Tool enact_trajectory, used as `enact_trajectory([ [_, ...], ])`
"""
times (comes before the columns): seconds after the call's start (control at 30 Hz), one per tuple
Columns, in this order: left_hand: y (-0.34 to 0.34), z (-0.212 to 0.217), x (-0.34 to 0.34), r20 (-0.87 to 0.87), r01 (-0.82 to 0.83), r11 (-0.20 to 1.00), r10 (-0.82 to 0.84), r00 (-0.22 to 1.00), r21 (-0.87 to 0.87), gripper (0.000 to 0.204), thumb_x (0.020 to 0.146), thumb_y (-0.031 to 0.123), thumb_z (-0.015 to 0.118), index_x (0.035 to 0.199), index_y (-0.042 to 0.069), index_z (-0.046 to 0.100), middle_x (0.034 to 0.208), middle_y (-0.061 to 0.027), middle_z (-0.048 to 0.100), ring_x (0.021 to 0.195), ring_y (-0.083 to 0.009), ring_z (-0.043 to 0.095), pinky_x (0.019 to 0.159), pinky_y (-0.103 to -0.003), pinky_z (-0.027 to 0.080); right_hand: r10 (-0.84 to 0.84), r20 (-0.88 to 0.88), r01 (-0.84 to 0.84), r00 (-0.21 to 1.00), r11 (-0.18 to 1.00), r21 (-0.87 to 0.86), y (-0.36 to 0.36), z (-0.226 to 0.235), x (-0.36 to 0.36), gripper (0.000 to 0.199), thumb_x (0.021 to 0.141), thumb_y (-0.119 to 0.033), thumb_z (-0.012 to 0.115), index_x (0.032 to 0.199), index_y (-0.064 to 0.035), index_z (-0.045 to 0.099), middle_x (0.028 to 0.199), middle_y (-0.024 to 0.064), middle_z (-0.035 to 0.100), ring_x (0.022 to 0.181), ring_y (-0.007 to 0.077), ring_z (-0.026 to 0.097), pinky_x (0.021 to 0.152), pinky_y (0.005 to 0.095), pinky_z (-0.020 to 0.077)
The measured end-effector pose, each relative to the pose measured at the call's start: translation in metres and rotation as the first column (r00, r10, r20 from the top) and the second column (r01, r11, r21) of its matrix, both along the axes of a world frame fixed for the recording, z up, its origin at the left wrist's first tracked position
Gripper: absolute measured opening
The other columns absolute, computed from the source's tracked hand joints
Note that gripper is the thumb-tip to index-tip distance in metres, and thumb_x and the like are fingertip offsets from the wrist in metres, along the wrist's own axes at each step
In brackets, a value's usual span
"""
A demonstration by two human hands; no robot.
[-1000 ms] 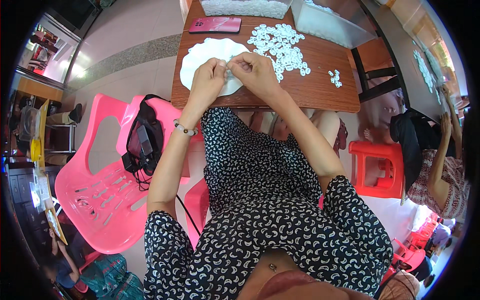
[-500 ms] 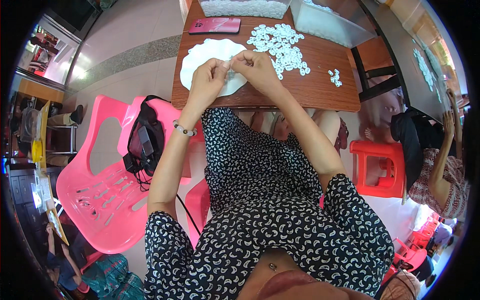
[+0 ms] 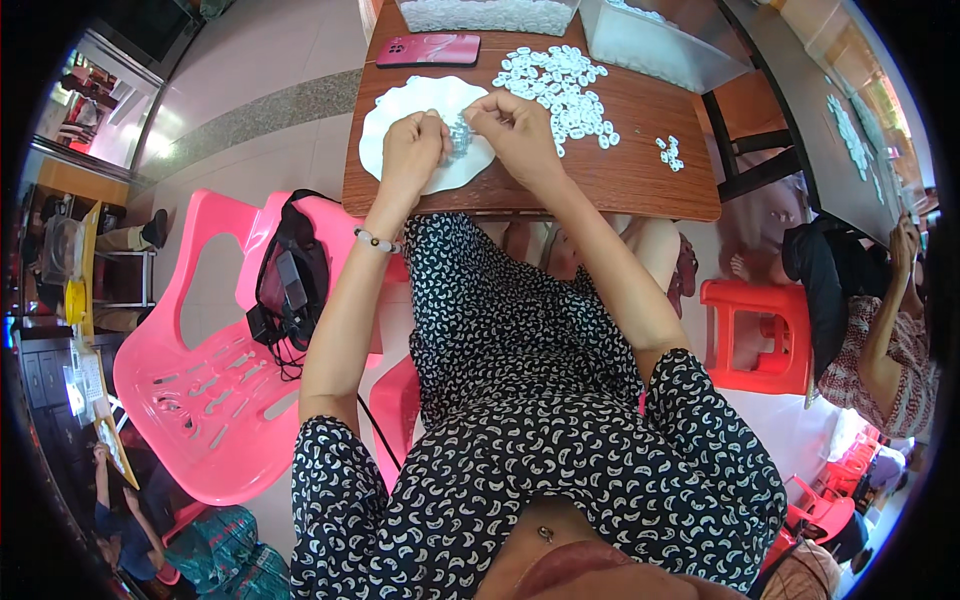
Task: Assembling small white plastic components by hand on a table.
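A white plate with a wavy rim (image 3: pixel 385 115) lies at the left of the wooden table, bearing a small heap of shiny greyish pieces (image 3: pixel 460 138). Over its near left part is my left hand (image 3: pixel 413 150), fingers curled in and thumb pressed to them; anything inside is too small to name. My right hand (image 3: pixel 515 130) hovers at the plate's right edge in a pinch, its fingertips above the greyish heap. What that pinch holds, if anything, cannot be made out. Beyond my right hand spreads a pile of small white oval rings (image 3: pixel 570 95).
A pink phone (image 3: pixel 428 50) lies behind the plate on the table (image 3: pixel 640 195). Two clear bins (image 3: pixel 490 18) (image 3: pixel 660 50) of white pieces stand at the back. A small cluster of white pieces (image 3: pixel 670 153) sits at right. A pink chair (image 3: pixel 200 400) holds a black bag (image 3: pixel 290 270).
My hands were together over the plate, fingertips meeting; now they are apart. The left has drawn slightly left, and the greyish heap shows between them.
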State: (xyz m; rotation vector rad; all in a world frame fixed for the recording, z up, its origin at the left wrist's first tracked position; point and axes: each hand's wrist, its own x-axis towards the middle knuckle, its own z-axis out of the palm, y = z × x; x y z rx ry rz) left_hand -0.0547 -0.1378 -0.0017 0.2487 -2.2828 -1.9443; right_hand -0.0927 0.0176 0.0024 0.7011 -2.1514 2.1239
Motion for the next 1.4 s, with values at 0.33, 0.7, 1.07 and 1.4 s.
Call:
enact_trajectory([
  [0.33, 0.001, -0.015, 0.003, -0.196, -0.019, 0.982, -0.018, 0.98, -0.188, 0.022, 0.085, 0.021, 0.065, 0.091, 0.0, 0.07, 0.074, -0.0055, 0.065, 0.059, -0.0097, 0.056, 0.055, -0.024, 0.044, 0.06, 0.097, -0.058, 0.993, 0.998, -0.023, 0.025, -0.003, 0.007, 0.016, 0.086, -0.015, 0.066, 0.087, 0.0011, 0.066, 0.076, -0.0016, 0.062, 0.069, 0.0024, 0.053, 0.061, 0.0179, 0.0402],
  [0.7, 0.042, 0.018, 0.03, 0.141, 0.178, 0.89, -0.258, 0.956, 0.419, 0.023, 0.09, 0.026, 0.065, 0.09, 0.003, 0.068, 0.081, 0.0001, 0.065, 0.06, -0.0015, 0.045, 0.051, -0.016, 0.036, -0.037, -0.194, 0.089, 0.98, 0.96, 0.265, 0.06, 0.027, 0.04, 0.012, 0.084, -0.012, 0.064, 0.086, -0.0003, 0.067, 0.072, 0.0042, 0.067, 0.063, 0.0067, 0.058, 0.059, 0.0226, 0.0459],
  [1.07, 0.093, 0.006, 0.036, 0.09, 0.116, 0.762, -0.223, 0.971, 0.638, 0.022, 0.091, 0.02, 0.062, 0.096, -0.001, 0.065, 0.091, -0.0068, 0.066, 0.079, -0.0119, 0.063, 0.073, -0.023, 0.053, -0.194, -0.322, 0.293, 0.926, 0.911, 0.292, 0.09, 0.003, 0.052, 0.014, 0.083, -0.017, 0.066, 0.093, -0.0088, 0.072, 0.07, 0.0076, 0.065, 0.067, 0.023, 0.057, 0.061, 0.0349, 0.0459],
  [1.4, 0.119, 0.0, 0.038, 0.103, 0.13, 0.734, -0.264, 0.959, 0.667, 0.024, 0.093, 0.016, 0.059, 0.099, -0.007, 0.06, 0.097, -0.0135, 0.066, 0.087, -0.0179, 0.065, 0.08, -0.028, 0.055, -0.247, -0.214, 0.32, 0.945, 0.835, 0.447, 0.119, 0.001, 0.059, 0.015, 0.083, -0.021, 0.068, 0.087, -0.0068, 0.069, 0.068, 0.0084, 0.064, 0.066, 0.0239, 0.06, 0.059, 0.0362, 0.0475],
])
